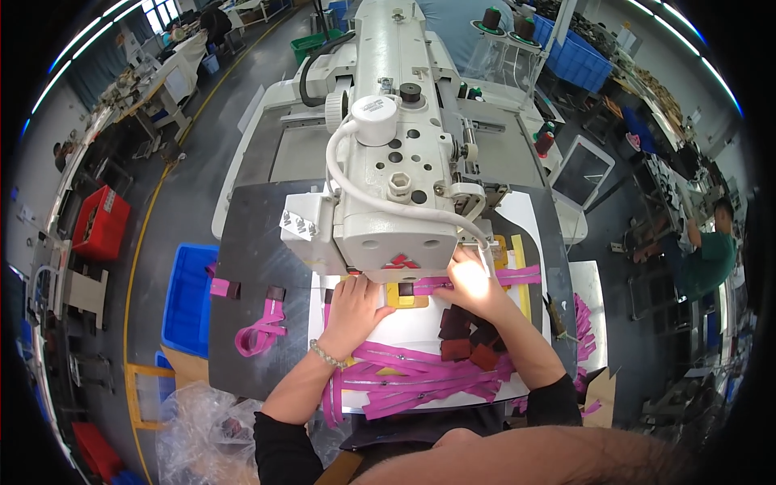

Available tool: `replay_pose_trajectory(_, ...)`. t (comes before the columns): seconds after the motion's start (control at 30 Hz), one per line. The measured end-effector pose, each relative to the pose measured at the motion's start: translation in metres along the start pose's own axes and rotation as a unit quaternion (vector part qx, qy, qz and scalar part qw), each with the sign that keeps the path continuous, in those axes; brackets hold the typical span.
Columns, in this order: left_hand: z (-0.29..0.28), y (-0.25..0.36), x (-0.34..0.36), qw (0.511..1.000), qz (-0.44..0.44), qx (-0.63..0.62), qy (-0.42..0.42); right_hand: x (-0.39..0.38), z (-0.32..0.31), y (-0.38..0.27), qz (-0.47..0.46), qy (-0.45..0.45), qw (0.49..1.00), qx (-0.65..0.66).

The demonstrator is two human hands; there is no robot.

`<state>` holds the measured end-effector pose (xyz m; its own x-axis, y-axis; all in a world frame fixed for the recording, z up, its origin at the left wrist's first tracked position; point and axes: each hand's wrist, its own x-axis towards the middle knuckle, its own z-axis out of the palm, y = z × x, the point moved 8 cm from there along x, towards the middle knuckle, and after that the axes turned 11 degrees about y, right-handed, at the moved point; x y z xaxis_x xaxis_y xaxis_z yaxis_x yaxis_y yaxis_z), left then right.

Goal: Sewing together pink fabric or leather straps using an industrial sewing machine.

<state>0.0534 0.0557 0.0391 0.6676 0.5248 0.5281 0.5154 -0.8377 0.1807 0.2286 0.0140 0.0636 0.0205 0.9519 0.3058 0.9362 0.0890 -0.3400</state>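
Note:
A white industrial sewing machine (396, 202) stands in front of me. Below its head lies a yellow plate (416, 302) with a small dark brown patch on it. My left hand (349, 311) rests flat to the left of this plate, fingers stretched forward and partly under the head, the thumb touching the plate's edge. My right hand (475, 287) has its fingers closed on a pink zipper (517, 276), which reaches from the dark patch out to the right. Part of that hand is overexposed, and some fingertips are hidden.
Several pink zippers (412, 380) lie heaped near me, beside dark brown and rust-coloured patches (469, 335). A looped pink zipper (260, 331) lies at the left. Beyond the table's edge are a blue crate (187, 299) and clear plastic bags (206, 436). At far right sits another person (707, 255).

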Motion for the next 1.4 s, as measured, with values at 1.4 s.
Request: replay_pose_trajectory(1.4,-0.002,0.006,0.010,0.975,-0.014,-0.216,-0.041,-0.058,-0.017,-0.071,-0.290,0.018,0.953,-0.083)
